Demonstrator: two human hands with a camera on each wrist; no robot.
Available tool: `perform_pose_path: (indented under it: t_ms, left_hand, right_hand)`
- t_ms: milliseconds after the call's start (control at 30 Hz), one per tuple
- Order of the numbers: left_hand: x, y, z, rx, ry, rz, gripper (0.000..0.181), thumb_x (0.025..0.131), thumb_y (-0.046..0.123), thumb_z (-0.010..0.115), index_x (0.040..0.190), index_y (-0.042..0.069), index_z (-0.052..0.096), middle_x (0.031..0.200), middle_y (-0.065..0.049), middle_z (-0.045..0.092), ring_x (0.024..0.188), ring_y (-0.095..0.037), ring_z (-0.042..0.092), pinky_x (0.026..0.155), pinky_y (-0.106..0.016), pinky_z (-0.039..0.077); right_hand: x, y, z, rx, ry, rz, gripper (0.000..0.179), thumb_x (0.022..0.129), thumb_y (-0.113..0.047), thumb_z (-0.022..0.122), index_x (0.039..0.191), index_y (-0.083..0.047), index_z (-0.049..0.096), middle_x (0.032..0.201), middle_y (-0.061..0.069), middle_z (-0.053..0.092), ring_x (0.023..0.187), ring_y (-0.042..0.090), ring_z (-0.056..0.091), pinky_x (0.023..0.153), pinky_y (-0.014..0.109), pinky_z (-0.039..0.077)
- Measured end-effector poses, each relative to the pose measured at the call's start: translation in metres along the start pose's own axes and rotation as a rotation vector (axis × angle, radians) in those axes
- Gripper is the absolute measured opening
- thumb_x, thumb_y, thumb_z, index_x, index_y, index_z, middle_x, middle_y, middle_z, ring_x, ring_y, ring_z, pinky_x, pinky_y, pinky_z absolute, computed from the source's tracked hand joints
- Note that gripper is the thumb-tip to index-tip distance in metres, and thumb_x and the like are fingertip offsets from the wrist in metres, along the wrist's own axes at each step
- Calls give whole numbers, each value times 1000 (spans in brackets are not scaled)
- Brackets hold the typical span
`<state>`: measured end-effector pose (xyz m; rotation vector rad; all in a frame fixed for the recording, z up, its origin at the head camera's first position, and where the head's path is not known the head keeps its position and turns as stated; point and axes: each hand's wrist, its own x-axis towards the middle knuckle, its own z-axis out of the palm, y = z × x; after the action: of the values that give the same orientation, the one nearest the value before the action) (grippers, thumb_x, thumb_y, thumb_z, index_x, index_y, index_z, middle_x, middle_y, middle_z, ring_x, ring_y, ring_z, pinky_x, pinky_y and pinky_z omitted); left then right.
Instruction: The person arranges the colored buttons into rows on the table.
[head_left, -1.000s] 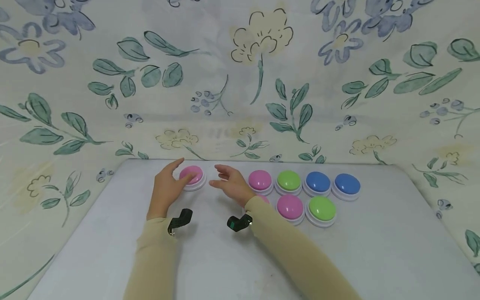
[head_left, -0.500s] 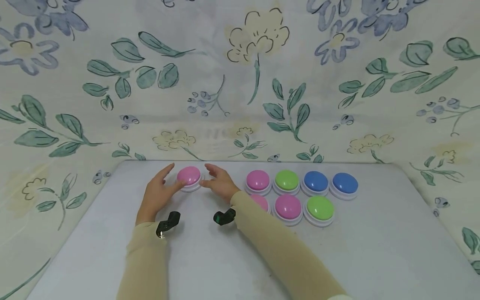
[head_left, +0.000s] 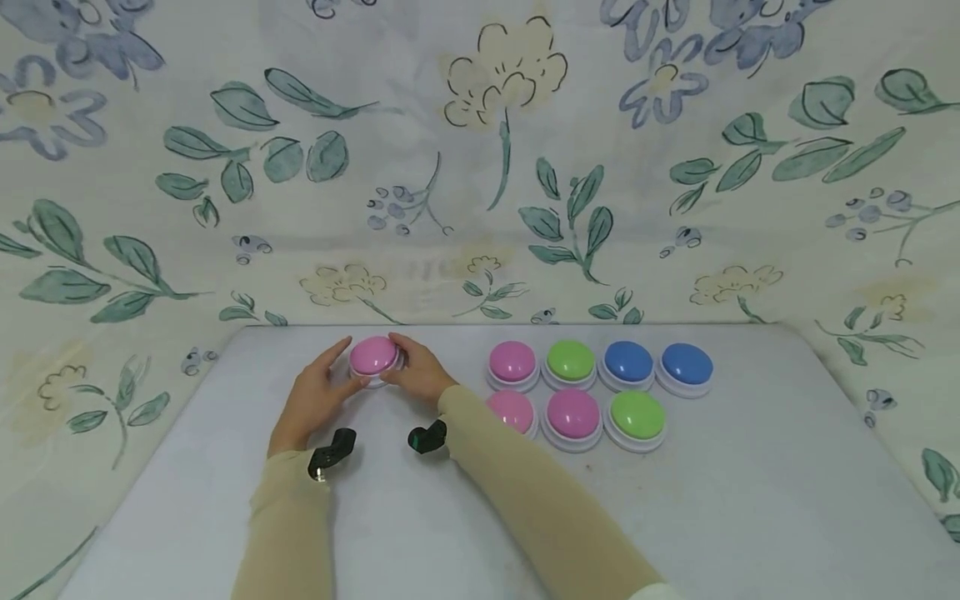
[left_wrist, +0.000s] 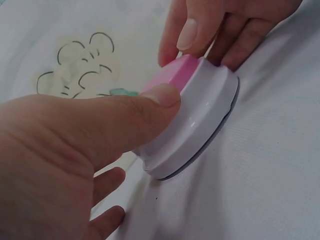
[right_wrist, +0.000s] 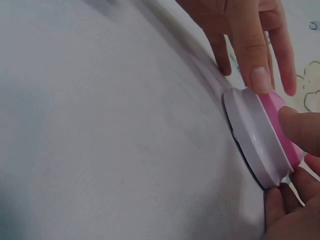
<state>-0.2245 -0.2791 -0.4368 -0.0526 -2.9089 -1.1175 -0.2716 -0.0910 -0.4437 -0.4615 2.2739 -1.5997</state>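
A pink push button (head_left: 373, 356) with a domed top and white round base sits near the table's back edge, left of the other buttons. From the left, my left hand (head_left: 310, 402) holds it, thumb on the dome's edge and the index finger at its far side; in the left wrist view the lower fingers hang away from the base. Opposite, my right hand (head_left: 422, 372) grips the right side, its thumb at the near rim. The right wrist view shows the white base (right_wrist: 252, 135) side-on between both hands, with fingertips of the right hand at its lower edge.
To the right, two rows of push buttons stand close together: pink (head_left: 512, 362), green (head_left: 570, 361) and blue (head_left: 627, 362) ones at the back, with pink and green in front. A floral cloth (head_left: 465, 167) rises behind the white table (head_left: 720, 517). The right forearm passes near the front row.
My right hand has moved left from the gap beside the pink push button and now grips it. My left hand has shifted slightly left and closed in on the button's side.
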Motion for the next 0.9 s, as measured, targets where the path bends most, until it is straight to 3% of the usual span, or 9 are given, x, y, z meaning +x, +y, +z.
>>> perform_pose_path:
  t_ms: [433,900]
  left_hand:
    - [4,-4,8,20,-20,19,72,97,17,65,156,-1,29,158,-27,30,147,-46,23,119,-60,20]
    - [3,-1,10,25,4,25,74,96,22,68,154,-4,31,155,-28,35,145,-47,27,119,-61,22]
  right_hand:
    - [2,0,16,-171,114,39,64,96,-13,68,153,-5,40,155,8,45,144,20,39,118,29,31]
    - [-3,-3,18,-157,151,52,64,94,-16,71,151,-8,43,153,6,48,142,19,41,118,31,32]
